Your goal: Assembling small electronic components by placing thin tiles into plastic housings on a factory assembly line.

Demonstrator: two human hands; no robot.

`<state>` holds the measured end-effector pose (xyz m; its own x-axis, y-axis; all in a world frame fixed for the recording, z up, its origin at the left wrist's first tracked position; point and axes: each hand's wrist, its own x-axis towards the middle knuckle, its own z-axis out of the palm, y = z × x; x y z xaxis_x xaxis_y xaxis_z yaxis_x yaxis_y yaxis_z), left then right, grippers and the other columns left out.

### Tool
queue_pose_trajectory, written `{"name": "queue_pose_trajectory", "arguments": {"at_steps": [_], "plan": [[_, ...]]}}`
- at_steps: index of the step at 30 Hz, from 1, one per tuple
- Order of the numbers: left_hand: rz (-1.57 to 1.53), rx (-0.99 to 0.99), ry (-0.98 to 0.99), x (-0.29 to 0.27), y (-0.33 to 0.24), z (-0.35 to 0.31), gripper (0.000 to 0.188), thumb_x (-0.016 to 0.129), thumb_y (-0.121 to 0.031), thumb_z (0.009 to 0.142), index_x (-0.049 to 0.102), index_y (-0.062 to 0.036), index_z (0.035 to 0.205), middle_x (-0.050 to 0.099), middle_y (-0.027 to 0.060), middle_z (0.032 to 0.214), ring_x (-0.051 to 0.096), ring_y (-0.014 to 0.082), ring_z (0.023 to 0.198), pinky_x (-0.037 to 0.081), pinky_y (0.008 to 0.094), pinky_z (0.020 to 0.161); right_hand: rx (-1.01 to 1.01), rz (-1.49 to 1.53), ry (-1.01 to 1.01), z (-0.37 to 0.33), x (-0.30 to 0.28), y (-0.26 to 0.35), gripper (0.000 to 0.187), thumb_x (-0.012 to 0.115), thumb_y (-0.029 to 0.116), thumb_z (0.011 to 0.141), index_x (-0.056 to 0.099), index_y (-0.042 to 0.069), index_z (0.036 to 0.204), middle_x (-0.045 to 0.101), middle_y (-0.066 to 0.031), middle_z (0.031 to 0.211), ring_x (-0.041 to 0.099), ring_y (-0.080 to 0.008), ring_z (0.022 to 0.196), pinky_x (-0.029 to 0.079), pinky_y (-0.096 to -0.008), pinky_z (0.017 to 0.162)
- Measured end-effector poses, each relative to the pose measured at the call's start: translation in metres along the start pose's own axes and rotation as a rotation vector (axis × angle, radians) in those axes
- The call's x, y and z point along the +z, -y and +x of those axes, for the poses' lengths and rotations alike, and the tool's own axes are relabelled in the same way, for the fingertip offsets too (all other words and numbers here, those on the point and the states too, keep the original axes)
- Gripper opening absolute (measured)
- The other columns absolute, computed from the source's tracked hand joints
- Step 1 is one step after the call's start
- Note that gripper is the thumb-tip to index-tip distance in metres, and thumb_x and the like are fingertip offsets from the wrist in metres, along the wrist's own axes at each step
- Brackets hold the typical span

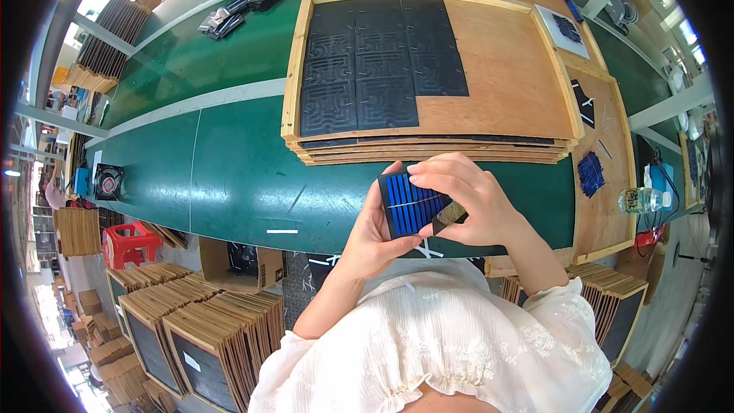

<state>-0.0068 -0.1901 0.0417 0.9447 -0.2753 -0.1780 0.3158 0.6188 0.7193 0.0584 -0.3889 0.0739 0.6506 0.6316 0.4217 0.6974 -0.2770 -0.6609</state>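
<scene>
A small solar panel (410, 203), with blue striped cells in a black frame, is held up over the near edge of the green table. My left hand (367, 237) is closed round its left side, thumb along the lower edge. My right hand (482, 197) grips the right side, with fingers on the upper edge and thumb below. A dark, shiny, brownish corner (451, 216) shows between the right fingers and thumb; whether it is part of the panel or a separate piece, I cannot tell. Beyond my hands, a wooden-framed tray (497, 69) holds several black moulded panels (382, 61) on its left side.
More trays are stacked under the top one. Blue cell strips (590, 174) lie in a wooden tray (612, 222) at right, near a clear bottle (641, 200). A small fan (108, 182) stands at far left. Dark pieces (241, 8) lie at the back. A red stool (130, 245) is on the floor.
</scene>
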Motion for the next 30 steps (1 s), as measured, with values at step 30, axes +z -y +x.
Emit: {"name": "queue_pose_trajectory", "arguments": {"at_steps": [30], "plan": [[-0.124, 0.06, -0.08, 0.011, -0.004, 0.001, 0.076, 0.051, 0.015, 0.093, 0.019, -0.0126, 0.157, 0.048, 0.0179, 0.143, 0.059, 0.0311, 0.125, 0.055, 0.0488, 0.102, 0.108, 0.069, -0.151, -0.014, -0.002, -0.014, 0.041, 0.087, 0.02, 0.072, 0.072, 0.014, 0.111, 0.061, -0.0124, 0.138, 0.058, -0.0318, 0.125, 0.047, -0.0436, 0.103]]}}
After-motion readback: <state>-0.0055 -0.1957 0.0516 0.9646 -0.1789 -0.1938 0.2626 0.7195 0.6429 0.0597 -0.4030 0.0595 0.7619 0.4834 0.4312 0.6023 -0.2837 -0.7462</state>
